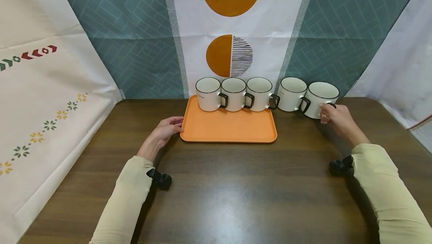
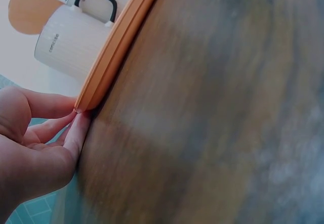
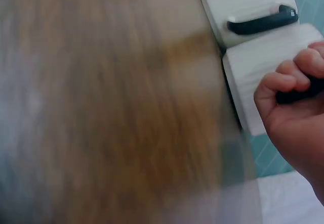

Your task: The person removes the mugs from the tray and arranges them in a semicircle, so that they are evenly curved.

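An orange tray [image 1: 229,129] lies on the table, and three white mugs with black rims and black handles stand in a row along its back, the leftmost mug [image 1: 206,100] near the back left corner. My left hand [image 1: 165,128] pinches the tray's left edge between thumb and fingers. To the right of the tray stands a fourth such mug [image 1: 288,99], its handle turned to the front right. Right beside it is the rightmost mug [image 1: 313,107], and my right hand [image 1: 337,119] grips that mug's black handle, fingers curled round it. The fingers hide most of this handle.
The brown wooden table [image 1: 222,184] spreads out in front of the tray. Behind the mugs hangs a teal and white patterned cloth [image 1: 135,48]. A white cloth with flower motifs [image 1: 50,97] borders the left side, and another white cloth [image 1: 398,71] the right.
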Demonstrator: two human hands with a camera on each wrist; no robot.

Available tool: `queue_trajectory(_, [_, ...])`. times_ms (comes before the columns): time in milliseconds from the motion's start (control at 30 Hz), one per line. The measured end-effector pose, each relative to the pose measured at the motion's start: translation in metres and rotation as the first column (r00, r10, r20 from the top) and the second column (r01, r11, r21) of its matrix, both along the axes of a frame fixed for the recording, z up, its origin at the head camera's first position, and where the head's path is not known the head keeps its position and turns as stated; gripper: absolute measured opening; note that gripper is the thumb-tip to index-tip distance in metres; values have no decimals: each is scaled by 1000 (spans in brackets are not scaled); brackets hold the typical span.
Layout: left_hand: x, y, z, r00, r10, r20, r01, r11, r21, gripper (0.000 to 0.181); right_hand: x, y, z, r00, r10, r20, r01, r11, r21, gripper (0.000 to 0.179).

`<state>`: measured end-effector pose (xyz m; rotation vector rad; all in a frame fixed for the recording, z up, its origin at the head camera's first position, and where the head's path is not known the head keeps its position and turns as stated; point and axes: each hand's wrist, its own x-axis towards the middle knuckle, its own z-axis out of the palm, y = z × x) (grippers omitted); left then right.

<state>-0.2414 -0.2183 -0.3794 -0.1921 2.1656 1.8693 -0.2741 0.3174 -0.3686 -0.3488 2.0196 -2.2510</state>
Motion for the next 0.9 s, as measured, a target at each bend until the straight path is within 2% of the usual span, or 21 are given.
queue_trajectory(67, [-1, 0, 0, 1000, 4, 0, -4, 1000, 5, 57, -1, 5, 0, 996, 92, 7, -92, 996, -13, 47])
queue_trajectory(167, [-1, 0, 0, 1000, 6, 4, -6, 1000, 11, 57, -4, 11, 0, 971, 238, 0, -238, 970, -46, 50])
queue_trajectory(300, [-1, 0, 0, 1000, 6, 10, -6, 1000, 6, 58, -8, 14, -1, 936, 350, -30, -351, 931, -103, 51])
queue_trajectory(400, [-2, 0, 1, 1000, -1, 9, 1, 1000, 1, 58, -9, 13, -1, 926, 374, -47, -377, 918, -123, 50])
queue_trajectory(733, [-2, 0, 1, 1000, 0, 5, 0, 1000, 16, 58, -8, 10, -2, 923, 378, -66, -384, 915, -123, 50])
queue_trajectory(833, [-2, -1, 0, 1000, 2, 3, -2, 1000, 16, 57, -6, 11, -1, 935, 353, -39, -355, 929, -106, 51])
queue_trajectory(900, [-2, 0, 0, 1000, 2, 1, -2, 1000, 16, 57, -3, 11, 0, 957, 292, -4, -291, 954, -69, 55])
